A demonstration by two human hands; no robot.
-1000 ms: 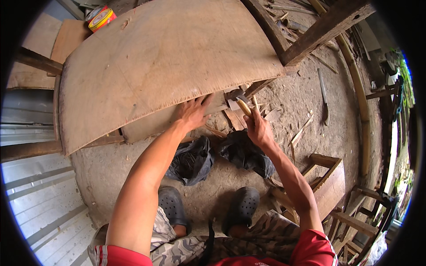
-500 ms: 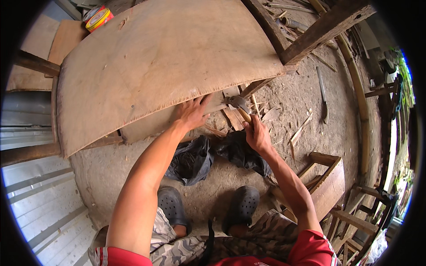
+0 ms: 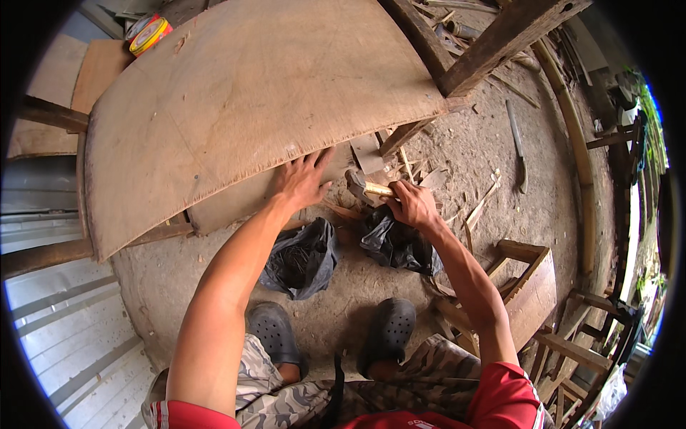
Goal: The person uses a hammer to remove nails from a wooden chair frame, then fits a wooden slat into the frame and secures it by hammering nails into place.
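Note:
My left hand [image 3: 301, 181] lies palm down with spread fingers on a lower wooden board [image 3: 232, 204], just under the ragged front edge of a large plywood panel [image 3: 257, 86]. The panel's edge partly covers its fingertips. To its right, my right hand [image 3: 414, 204] is closed round the wooden handle of a hammer [image 3: 355, 186]. The hammer's metal head points left, toward my left hand, without touching it. Below my hands, two black plastic bags sit on the ground. The left bag [image 3: 314, 268] holds thin dark pieces; the right bag [image 3: 400, 247] is partly under my right wrist.
A thick wooden post [image 3: 507, 46] rises at the panel's right corner. On the dirt floor lie a long-bladed knife [image 3: 516, 136] and wood scraps. A wooden box frame [image 3: 532, 286] stands by my right forearm. Metal sheeting [image 3: 71, 322] is at left, a yellow-red tin [image 3: 150, 36] far left.
My right hand has lifted slightly, and the hammer has swung so its head lies farther left and nearer my left hand. My left hand stays on the board. The view has shifted a little.

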